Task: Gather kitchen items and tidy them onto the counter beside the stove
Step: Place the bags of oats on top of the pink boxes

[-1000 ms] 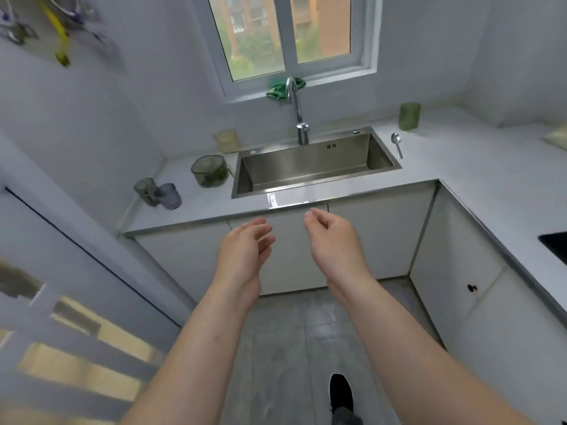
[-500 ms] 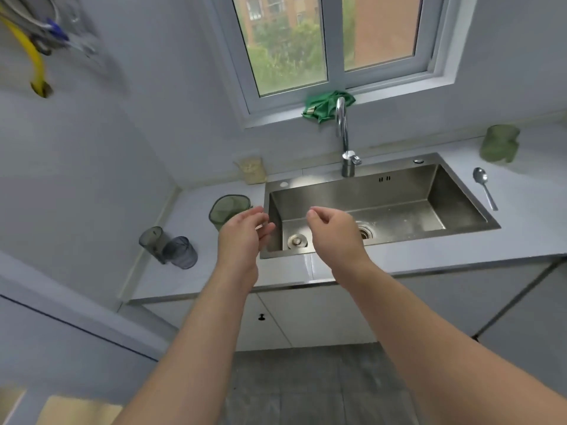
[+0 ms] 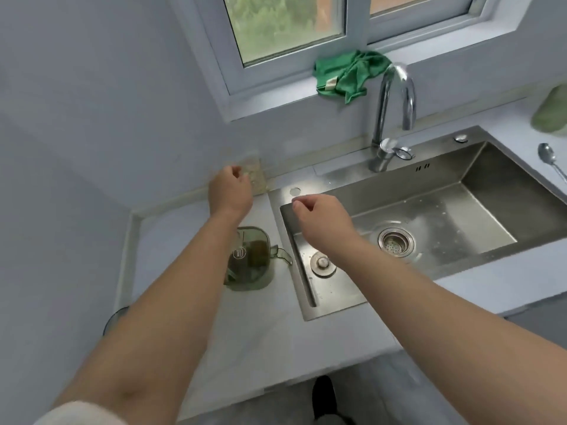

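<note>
1. At the left edge of the counter (image 3: pixel 260 332), a grey cup (image 3: pixel 114 319) shows only as a rim behind the left forearm. The rest of it is hidden from me.
2. The left hand (image 3: pixel 230 193) is stretched to the far wall with its fingers curled. The tips sit at the left edge of a pale yellowish container (image 3: pixel 257 177). The picture is smeared there, so I cannot tell whether the fingers grip it, touch it or stop just short.
3. The coming move depends on this: the container lies just right of the left fingertips and slightly farther away. It stands against the wall and, as far as I can judge, upright with its long axis vertical. The left hand is much the nearer one, so I would close it around the container from the left.
4. Nearer to me, under the left forearm, a green-tinted jug (image 3: pixel 253 259) stands just left of the sink (image 3: pixel 491 185), its spout pointing right.
5. The right hand (image 3: pixel 322 217) hovers over the sink's left rim, fingers loosely curled, holding nothing.
6. Farther right are the faucet (image 3: pixel 394 118) and a green cloth (image 3: pixel 346 75) on the sill. A spoon (image 3: pixel 549 157) and a green cup (image 3: pixel 550 115) are at the right edge. The stove is out of view, so I judge the gathering barely begun.
</note>
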{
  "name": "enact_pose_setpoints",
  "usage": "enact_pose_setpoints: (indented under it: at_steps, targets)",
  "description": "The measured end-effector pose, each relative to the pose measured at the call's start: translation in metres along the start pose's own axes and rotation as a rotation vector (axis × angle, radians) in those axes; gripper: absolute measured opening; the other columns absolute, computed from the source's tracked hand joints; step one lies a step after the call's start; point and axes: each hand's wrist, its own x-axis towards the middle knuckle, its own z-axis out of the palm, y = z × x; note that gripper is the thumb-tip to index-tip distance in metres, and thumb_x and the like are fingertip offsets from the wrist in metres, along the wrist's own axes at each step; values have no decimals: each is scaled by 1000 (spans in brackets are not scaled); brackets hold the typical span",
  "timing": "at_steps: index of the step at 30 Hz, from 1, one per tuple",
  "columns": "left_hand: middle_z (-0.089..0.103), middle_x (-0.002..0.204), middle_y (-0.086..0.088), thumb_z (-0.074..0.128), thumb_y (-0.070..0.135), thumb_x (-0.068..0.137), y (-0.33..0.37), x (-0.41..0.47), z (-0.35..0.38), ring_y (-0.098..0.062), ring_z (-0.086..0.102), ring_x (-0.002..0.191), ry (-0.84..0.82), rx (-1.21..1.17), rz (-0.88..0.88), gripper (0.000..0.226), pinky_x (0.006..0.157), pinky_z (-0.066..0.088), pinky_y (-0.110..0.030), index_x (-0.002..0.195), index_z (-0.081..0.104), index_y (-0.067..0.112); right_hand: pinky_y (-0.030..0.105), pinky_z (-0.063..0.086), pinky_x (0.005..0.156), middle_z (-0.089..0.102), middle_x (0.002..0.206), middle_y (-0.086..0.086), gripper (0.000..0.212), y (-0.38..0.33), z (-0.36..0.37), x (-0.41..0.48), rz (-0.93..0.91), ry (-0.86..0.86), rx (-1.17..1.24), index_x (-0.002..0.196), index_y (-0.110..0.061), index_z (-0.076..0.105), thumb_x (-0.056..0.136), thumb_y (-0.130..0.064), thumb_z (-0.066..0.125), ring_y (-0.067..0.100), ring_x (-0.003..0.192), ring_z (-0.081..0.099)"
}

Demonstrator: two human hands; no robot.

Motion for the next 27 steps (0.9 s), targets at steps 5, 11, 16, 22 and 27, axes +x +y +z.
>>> enact_pose_setpoints:
  at_steps: [5, 11, 16, 22, 27]
  targets:
    - [45, 141, -15, 51, 21, 99, -23, 92, 19, -34, 51, 123, -93, 250, 77, 40, 102, 39, -36, 136, 50, 8, 25, 31, 50, 43, 42, -11, 36, -8, 34, 56, 52, 34, -14, 64, -17, 58, 99, -23, 47, 7, 44, 38]
    - [45, 140, -19, 49, 20, 98, -47, 134, 40, -38, 51, 124, -168, 365, 23, 43, 103, 40, -40, 139, 50, 8, 30, 30, 56, 40, 58, -1, 34, -2, 41, 81, 109, 64, -33, 75, 1, 60, 97, -22, 49, 16, 56, 34]
    - [42, 140, -17, 46, 22, 101, -57, 145, 47, -38, 54, 118, -137, 404, 58, 38, 97, 44, -41, 137, 51, 12, 31, 34, 61, 50, 68, 5, 35, 2, 48, 89, 156, 97, -30, 91, 7, 64, 98, -24, 49, 16, 62, 41]
    - [59, 121, -21, 48, 17, 99, -51, 149, 43, -38, 59, 107, -143, 413, 112, 21, 85, 45, -38, 110, 65, 8, 36, 46, 67, 65, 88, 15, 35, -1, 54, 90, 162, 123, -19, 101, 6, 66, 98, -25, 50, 18, 67, 48]
    - [60, 108, -23, 48, 9, 97, -18, 130, 27, -40, 58, 97, -99, 312, 315, 14, 74, 39, -40, 96, 61, 3, 30, 32, 56, 53, 72, 21, 34, -5, 43, 84, 187, 118, 42, 105, 10, 61, 97, -21, 49, 21, 60, 40]
